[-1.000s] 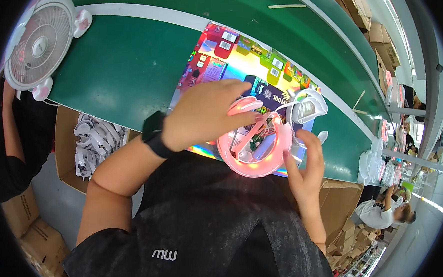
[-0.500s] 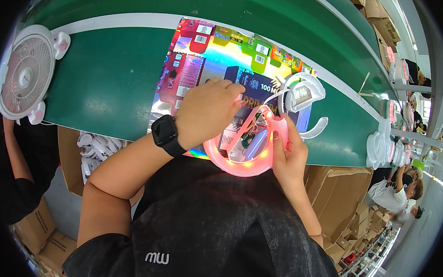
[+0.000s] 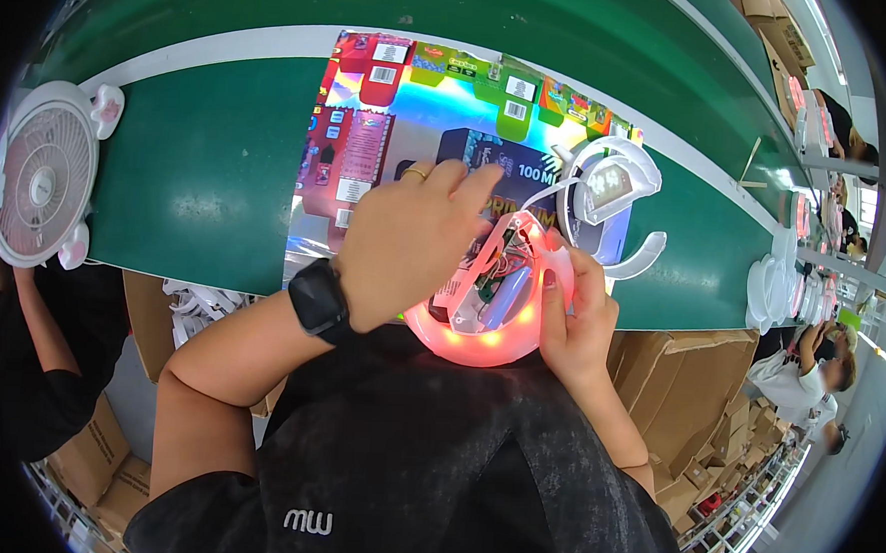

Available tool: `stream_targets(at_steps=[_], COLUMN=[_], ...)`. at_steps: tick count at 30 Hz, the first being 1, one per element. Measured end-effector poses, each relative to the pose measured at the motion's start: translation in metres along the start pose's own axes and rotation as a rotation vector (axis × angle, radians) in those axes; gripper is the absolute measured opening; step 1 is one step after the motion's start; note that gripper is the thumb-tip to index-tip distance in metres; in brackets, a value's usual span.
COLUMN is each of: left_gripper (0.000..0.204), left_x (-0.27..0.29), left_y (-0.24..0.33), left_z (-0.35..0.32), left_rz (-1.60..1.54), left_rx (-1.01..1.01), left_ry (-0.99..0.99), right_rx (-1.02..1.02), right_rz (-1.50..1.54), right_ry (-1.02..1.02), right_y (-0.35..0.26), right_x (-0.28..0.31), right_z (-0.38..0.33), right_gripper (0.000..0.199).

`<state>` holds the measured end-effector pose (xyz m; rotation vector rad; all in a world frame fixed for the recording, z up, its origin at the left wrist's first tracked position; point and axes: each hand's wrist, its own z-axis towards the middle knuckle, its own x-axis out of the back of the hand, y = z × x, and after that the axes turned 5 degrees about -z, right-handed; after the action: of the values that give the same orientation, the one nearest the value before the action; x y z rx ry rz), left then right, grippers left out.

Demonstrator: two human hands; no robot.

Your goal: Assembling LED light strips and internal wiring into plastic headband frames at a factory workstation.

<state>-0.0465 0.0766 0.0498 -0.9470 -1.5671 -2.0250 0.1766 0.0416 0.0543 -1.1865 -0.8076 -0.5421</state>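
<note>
A round plastic housing glows pink-red with lights around its lower rim. Inside its open middle sit thin wires, a circuit board and a purple-blue cylindrical battery. My right hand pinches the housing's right edge between thumb and fingers. Over its upper left side hovers my left hand, fingers bent and apart, with the thumb hidden; nothing shows in it. A white cable runs from the housing to a white round part with a curved rim. Beside that lies a white curved strip.
Shiny printed sheeting covers the green table under the work. At far left stands a white fan. White parts fill a carton below the table; another carton stands at right. Co-workers and more white rings line the right side.
My left hand has shifted left and slightly down, its index finger now more stretched out. The right hand keeps its hold on the housing, which has moved slightly toward me.
</note>
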Motion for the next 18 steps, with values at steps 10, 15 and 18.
stream_targets(at_steps=[10, 15, 18], left_gripper=[0.019, 0.023, 0.023], left_x=[-0.02, -0.026, -0.022], left_y=[0.042, 0.025, 0.028], left_z=[-0.004, -0.001, 0.002], left_rz=[0.385, 0.159, 0.232], left_rx=[-0.339, -0.344, -0.354], left_ry=[-0.115, -0.115, -0.136], right_rx=[0.034, -0.039, -0.077], right_rz=[-0.064, 0.079, 0.15], right_ry=[0.005, 0.043, 0.05], right_y=[0.0, 0.004, 0.008], right_x=[0.0, -0.003, -0.004], right_z=[-0.001, -0.004, -0.006], right_gripper=[0.042, 0.037, 0.034])
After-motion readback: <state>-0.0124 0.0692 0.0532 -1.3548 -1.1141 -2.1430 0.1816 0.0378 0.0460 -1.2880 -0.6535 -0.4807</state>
